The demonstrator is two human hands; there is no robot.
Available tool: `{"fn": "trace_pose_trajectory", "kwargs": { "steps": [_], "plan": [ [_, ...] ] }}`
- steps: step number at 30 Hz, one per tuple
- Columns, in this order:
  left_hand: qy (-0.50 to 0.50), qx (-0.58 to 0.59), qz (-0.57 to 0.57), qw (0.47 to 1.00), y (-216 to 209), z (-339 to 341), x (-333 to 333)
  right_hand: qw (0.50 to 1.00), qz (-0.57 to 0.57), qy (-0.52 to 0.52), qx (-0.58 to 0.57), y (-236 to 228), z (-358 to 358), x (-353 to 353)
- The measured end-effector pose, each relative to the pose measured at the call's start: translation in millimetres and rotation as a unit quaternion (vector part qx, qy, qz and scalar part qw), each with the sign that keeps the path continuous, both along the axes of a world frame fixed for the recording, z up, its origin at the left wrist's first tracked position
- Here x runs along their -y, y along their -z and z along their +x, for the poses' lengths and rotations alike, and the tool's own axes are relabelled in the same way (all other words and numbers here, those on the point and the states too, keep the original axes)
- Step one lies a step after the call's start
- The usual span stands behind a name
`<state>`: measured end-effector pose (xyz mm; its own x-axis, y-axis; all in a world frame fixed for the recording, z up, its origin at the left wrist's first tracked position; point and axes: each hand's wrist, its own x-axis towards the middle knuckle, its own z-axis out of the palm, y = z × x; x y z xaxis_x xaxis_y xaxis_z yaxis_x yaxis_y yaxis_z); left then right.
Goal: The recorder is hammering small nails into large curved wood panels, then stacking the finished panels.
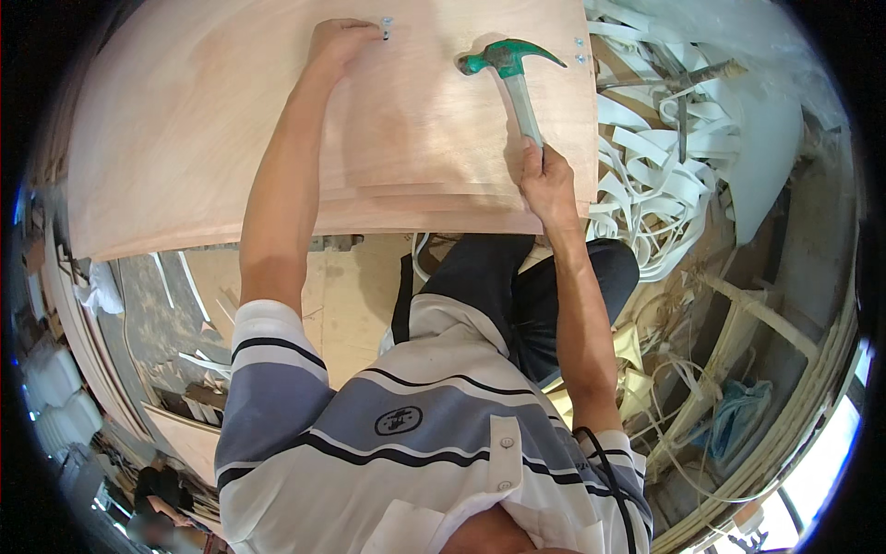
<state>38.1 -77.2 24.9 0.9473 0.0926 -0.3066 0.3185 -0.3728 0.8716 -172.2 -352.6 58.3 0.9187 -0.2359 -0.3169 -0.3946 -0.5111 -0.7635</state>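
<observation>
A claw hammer (pixel 523 106) with a green head and a pale handle is gripped near its handle's end by my right hand (pixel 548 183). Its head is over the board, with the claw turned right. At the far side, my left hand (pixel 343 42) has its fingers closed in a pinch beside small shiny metal pieces (pixel 387 22). What exactly sits between those fingertips is too small to make out. Both hands are over a large pale wooden sheet (pixel 203 138), whose near edge shows several stacked layers.
Two similar small metal pieces (pixel 580 51) lie near the sheet's right edge. Beyond that edge is a tangled heap of white strips (pixel 651 175) with sticks across it. A wooden frame (pixel 752 314) stands at right. Another person (pixel 161 499) is at the far lower left.
</observation>
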Motion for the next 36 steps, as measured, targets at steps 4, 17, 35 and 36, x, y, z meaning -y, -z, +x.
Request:
{"fn": "trace_pose_trajectory", "kwargs": {
  "steps": [4,17,35,36],
  "plan": [
    [0.013,-0.022,-0.029,0.999,2.4,3.6,-6.1,1.0,-0.018,-0.006,0.015,5.2,1.1,3.5],
    [0.094,-0.041,0.049,0.994,-8.2,5.9,-11.6,0.996,0.014,0.006,0.093,4.0,-0.9,-0.7],
    [0.083,-0.081,0.048,0.992,-9.5,19.0,-6.7,0.999,0.003,-0.003,0.036,-10.2,2.4,-0.5],
    [0.091,-0.085,0.05,0.991,-11.2,20.2,-7.2,0.999,0.004,-0.001,0.035,-9.1,1.8,-0.1]
  ]
}}
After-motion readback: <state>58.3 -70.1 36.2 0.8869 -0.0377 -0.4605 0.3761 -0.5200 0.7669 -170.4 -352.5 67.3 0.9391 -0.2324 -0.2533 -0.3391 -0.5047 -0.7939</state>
